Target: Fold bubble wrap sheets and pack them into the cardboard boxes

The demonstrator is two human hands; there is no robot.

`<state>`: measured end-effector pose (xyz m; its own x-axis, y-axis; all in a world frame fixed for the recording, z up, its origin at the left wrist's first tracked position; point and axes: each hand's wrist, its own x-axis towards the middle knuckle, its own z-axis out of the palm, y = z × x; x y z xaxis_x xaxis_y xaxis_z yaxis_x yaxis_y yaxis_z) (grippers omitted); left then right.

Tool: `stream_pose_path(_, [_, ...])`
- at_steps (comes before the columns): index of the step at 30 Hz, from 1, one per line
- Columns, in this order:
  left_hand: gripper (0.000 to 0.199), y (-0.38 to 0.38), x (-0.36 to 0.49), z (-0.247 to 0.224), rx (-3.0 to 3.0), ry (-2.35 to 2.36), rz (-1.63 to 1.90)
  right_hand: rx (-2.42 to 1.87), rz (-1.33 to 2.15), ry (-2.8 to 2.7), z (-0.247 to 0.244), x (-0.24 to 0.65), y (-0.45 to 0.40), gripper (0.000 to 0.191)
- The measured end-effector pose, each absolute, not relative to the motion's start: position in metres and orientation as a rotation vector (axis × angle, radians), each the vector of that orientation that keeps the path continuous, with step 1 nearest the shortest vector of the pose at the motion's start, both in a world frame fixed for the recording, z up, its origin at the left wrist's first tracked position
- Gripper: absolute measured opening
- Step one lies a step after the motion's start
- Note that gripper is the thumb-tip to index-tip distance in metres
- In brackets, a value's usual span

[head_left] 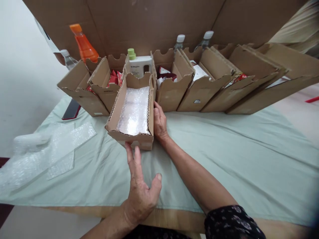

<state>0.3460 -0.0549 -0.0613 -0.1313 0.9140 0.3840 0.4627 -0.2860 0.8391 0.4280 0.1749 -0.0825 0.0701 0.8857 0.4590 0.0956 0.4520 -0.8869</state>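
While your right hand [160, 123] flanks the cardboard box [139, 143], your left hand [142, 189] spreads open at its front.

Your left forearm comes in over the table's [194, 166] near edge, back of the hand toward you, two fingers stretched up to the box's lower front wall and the thumb standing wide; it has hold of nothing. Your right arm slants inward, its fingers pointing forward along the box's right side; how firmly they press cannot be told. The box, with bubble wrap [134, 111] inside, sits between your hands toward the table's far edge, before a row of cardboard bins [171, 96]. Loose bubble-wrap sheets [59, 146] lie by the left edge.
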Motion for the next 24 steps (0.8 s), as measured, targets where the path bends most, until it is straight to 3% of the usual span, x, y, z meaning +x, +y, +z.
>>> stream_pose_path(13, [0.097, 0.036, 0.326, -0.077, 1.991, 1.478, 1.277, -1.117, 0.752, -1.206, -0.103, 0.433, 0.184, 0.052])
stream_pose_path(20, [0.074, 0.118, 0.305, -0.098, 1.987, 1.408, 1.175, -1.170, 0.769, -1.139, -0.105, 0.433, 0.189, 0.047])
stream_pose_path(24, [0.079, 0.139, 0.295, -0.100, 1.905, 1.436, 1.027, -1.184, 0.774, -1.159, -0.102, 0.433, 0.188, 0.045])
